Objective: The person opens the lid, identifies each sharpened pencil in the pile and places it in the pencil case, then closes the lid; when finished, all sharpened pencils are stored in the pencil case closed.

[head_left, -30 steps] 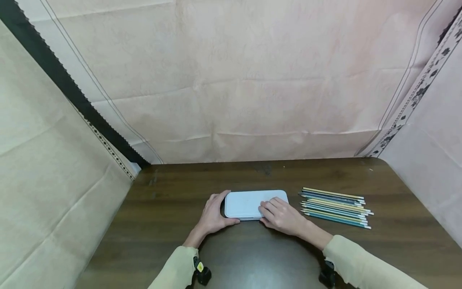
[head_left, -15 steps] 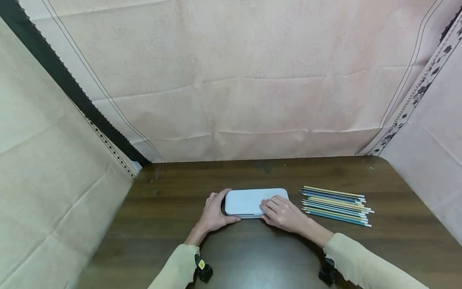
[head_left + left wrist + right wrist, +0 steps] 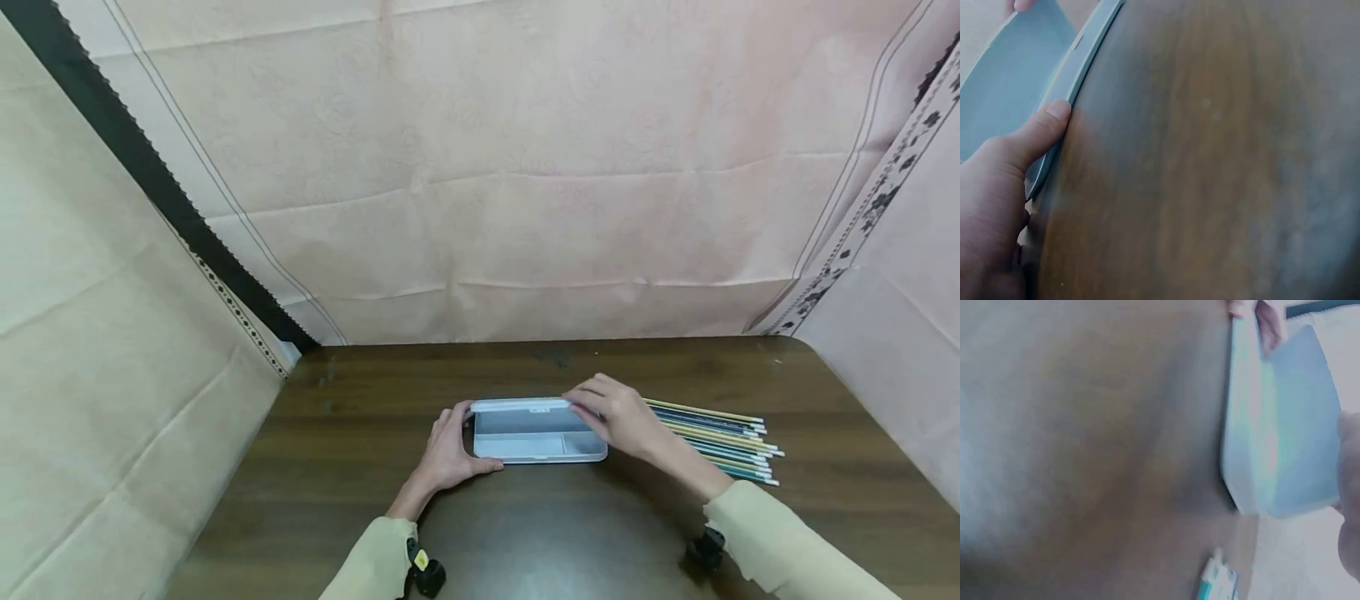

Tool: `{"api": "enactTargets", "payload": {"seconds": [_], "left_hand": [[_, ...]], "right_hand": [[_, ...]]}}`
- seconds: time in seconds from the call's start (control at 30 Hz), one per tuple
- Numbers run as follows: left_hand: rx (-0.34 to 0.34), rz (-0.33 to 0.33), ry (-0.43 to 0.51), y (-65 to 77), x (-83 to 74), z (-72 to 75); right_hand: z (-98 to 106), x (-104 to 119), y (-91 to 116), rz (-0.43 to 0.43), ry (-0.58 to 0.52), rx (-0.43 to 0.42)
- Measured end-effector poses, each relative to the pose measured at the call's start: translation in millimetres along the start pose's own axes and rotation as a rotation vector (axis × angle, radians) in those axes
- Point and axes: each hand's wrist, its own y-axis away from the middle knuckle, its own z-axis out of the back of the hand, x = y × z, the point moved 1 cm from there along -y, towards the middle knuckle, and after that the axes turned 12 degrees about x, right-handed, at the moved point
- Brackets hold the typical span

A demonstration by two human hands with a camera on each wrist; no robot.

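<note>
A light blue pencil case [image 3: 540, 447] lies on the table with its lid [image 3: 517, 419] raised at the back. Its inside shows a small divided section, and I see nothing in it. My left hand [image 3: 446, 450] grips the left end, thumb along the front edge, as the left wrist view also shows. At the lid's upper right edge, my right hand [image 3: 618, 417] holds the lid between thumb and fingers. Just right of the case lies a row of several pencils [image 3: 727, 433] in yellow, teal and dark blue, partly hidden behind my right hand.
The dark wooden table [image 3: 525, 533] ends at a pale cloth wall [image 3: 525, 208] at the back. More cloth hangs on the left and right sides. A black wrist camera [image 3: 430, 577] sits at my left sleeve, another [image 3: 707, 550] at the right.
The pencil case was closed and now has its lid up. My right hand has moved from the front edge upward and back with the lid; the left hand stays at the left end.
</note>
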Motion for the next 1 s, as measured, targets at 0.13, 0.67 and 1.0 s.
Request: {"api": "enactTargets", "payload": {"seconds": [0.13, 0.67, 1.0], "left_hand": [[0.002, -0.017, 0.002, 0.0, -0.8, -0.2], [0.018, 0.004, -0.005, 0.0, 1.2, -2.8], [0.033, 0.018, 0.000, 2.6, 0.7, -1.0]], "right_hand": [[11, -9, 0, -0.149, -0.119, -0.017], [29, -49, 1, -0.661, -0.526, 0.090], [22, -64, 2, -0.775, -0.750, 0.031]]}}
